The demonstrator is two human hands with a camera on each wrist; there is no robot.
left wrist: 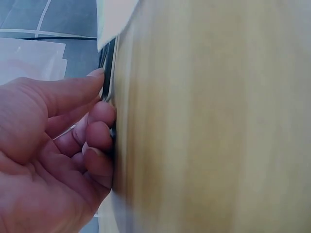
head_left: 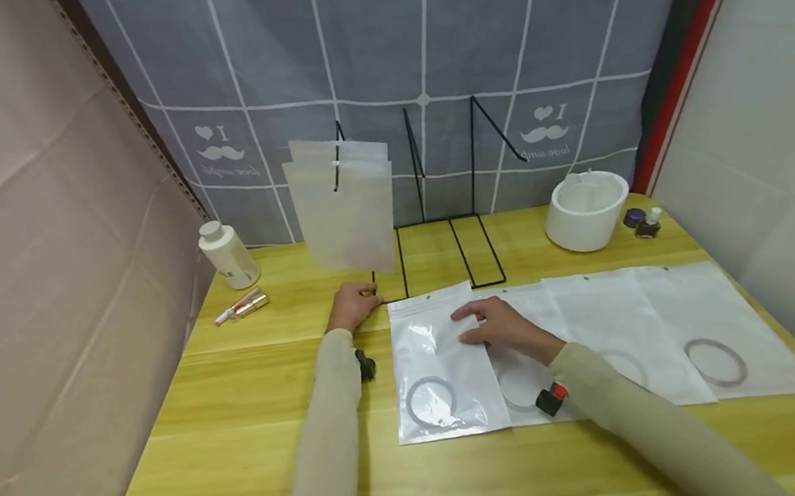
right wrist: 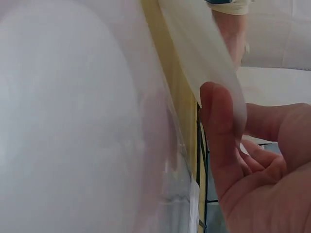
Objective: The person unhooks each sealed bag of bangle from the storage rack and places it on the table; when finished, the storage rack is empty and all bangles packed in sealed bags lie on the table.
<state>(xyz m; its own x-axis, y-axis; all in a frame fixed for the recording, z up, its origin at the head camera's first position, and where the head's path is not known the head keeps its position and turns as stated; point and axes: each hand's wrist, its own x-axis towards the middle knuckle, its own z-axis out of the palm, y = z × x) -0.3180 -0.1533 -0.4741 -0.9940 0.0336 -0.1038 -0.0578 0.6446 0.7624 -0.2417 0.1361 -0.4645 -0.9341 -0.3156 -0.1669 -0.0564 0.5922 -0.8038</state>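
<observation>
At the near left corner of the black wire display rack (head_left: 403,264), my left hand (head_left: 353,307) pinches the low base wire, with its fingertips against the wooden table (left wrist: 194,126). My right hand (head_left: 500,325) is over the leftmost of several overlapping white zip bags. In the right wrist view its thumb and fingers pinch the edge of this white bag (right wrist: 199,53). A grey bangle (head_left: 410,406) shows through the lower part of the same bag. Other white bags (head_left: 665,306) lie to the right, each with a ring-shaped thing inside.
White bags (head_left: 344,213) hang from the rack's left hook; its other hooks stand to the right. A white bottle (head_left: 230,256) and lipsticks (head_left: 248,303) are at the left. A white round container (head_left: 584,225) and small bottles (head_left: 648,225) stand at the back right.
</observation>
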